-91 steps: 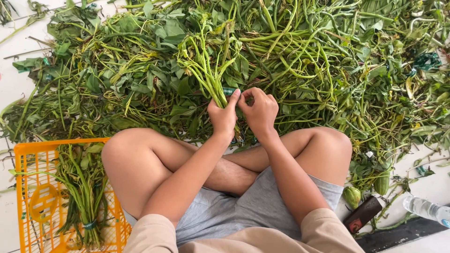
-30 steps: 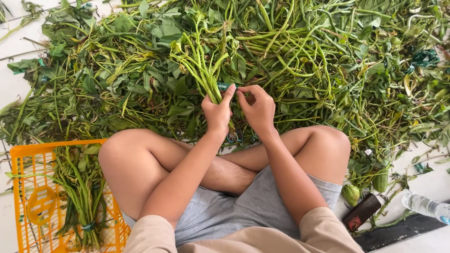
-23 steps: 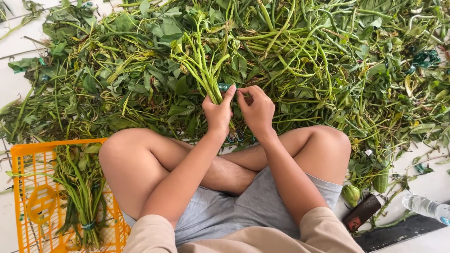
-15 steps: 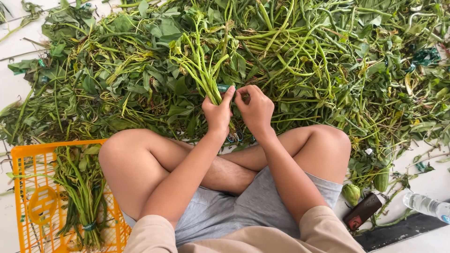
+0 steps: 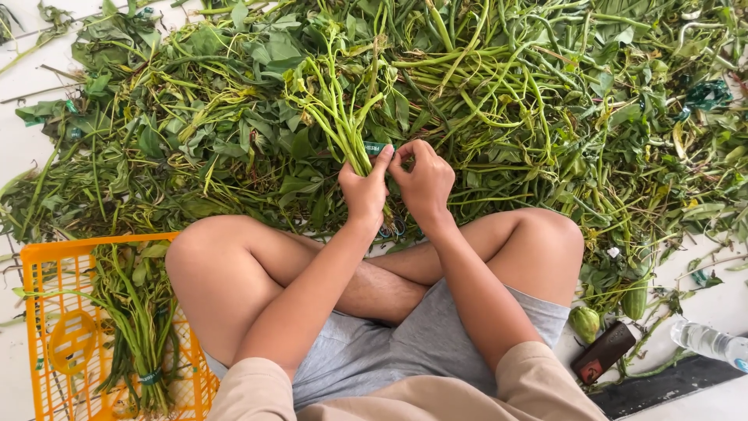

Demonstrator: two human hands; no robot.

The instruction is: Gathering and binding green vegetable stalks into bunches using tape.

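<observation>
A person sits cross-legged on a pale floor (image 5: 19, 148), seen from above, with both hands raised in front of the knees. The left hand (image 5: 365, 191) is closed around the lower stems of a bunch (image 5: 335, 117) of green leafy stalks, holding it upright so the leaves fan out away from the body. The right hand (image 5: 425, 178) is curled close against the left, fingertips pinched at a green band (image 5: 375, 147) that sits around the stems just above the left thumb; whether the band is fully wrapped is hard to tell, since the fingers cover most of it. The two hands touch each other at the fingertips.

Behind the bunch a wide heap (image 5: 483, 86) of loose green stalks and leaves covers the floor from left to right. At the lower left, beside the person's left knee, an orange crate (image 5: 39, 312) holds a tied bundle (image 5: 140, 327) of the same greens, bound near its base with a green band. At the lower right, near the right knee, lie a small green fruit (image 5: 585, 321), a dark flat case (image 5: 602, 352) just beside it, and a clear plastic bottle (image 5: 707, 341) on its side, a little further out.
</observation>
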